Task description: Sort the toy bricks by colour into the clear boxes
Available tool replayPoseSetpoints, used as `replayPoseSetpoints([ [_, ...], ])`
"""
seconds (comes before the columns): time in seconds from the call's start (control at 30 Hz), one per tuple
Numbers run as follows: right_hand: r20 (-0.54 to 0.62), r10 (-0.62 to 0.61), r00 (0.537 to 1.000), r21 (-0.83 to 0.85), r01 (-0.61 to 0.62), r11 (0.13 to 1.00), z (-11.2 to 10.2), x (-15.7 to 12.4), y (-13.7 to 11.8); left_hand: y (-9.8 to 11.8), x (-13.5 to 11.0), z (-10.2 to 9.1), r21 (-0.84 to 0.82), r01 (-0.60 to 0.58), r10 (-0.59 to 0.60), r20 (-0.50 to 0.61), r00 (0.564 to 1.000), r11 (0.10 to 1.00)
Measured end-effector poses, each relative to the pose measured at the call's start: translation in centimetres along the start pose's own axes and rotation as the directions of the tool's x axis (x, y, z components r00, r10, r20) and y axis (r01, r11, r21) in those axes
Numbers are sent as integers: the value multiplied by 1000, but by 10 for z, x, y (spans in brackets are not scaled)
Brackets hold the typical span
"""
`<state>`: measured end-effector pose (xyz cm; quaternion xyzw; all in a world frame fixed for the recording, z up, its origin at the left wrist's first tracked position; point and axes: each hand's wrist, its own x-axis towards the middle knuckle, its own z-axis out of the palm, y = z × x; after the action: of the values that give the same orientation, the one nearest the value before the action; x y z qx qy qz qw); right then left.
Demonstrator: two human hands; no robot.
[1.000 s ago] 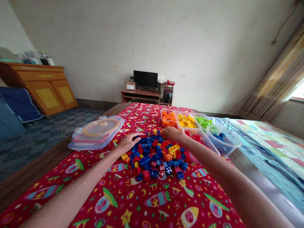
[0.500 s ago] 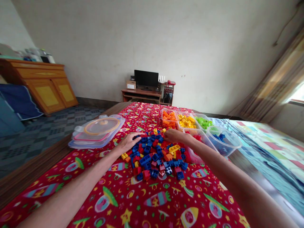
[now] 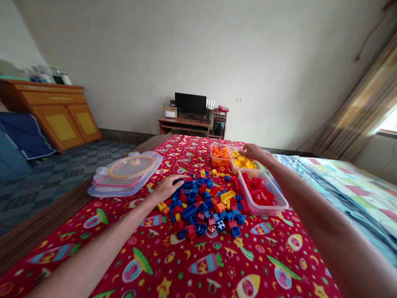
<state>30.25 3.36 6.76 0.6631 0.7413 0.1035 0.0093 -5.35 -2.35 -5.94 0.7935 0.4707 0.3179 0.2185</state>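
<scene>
A heap of mixed toy building blocks, mostly blue and red with some yellow and orange, lies on the red patterned tablecloth. My left hand rests at the heap's left edge, fingers stretched out against blue blocks. Over the clear container of yellow blocks is my right hand, its fingers apart above the far rim; no block shows in it. Left of that stands a container of orange blocks. Nearer me is a container of red blocks. A few loose yellow blocks lie beyond the heap.
Stacked clear lids lie on the table's left side. My right forearm hides the area right of the containers. A bed adjoins the table on the right. Beyond the table's far end, a monitor stands on a desk.
My right hand has moved from the far edge of the heap, forward and right, to above the yellow blocks. The forearm now covers the green and blue block containers. My left hand stays put.
</scene>
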Motion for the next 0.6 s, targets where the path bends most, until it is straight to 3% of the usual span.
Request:
replayPoseSetpoints([
  [0.13, -151, 144, 978, 153, -121, 981, 6, 8, 14, 0, 0, 0, -8, -11, 11, 12, 1000, 1000],
  [0.23, -219, 167, 961, 243, -113, 964, 8, 2, 10, -1, 0, 1, -18, 8, -8, 4, 1000, 1000],
  [0.43, -225, -87, 970, 175, 128, 976, 6, -31, -35, -3, 0, 2, -22, 21, -21, -11, 1000, 1000],
  [0.6, -95, -346, 933, 53, 352, 934, 15, -40, -63, -2, 1, 1, -24, 15, -15, -2, 1000, 1000],
])
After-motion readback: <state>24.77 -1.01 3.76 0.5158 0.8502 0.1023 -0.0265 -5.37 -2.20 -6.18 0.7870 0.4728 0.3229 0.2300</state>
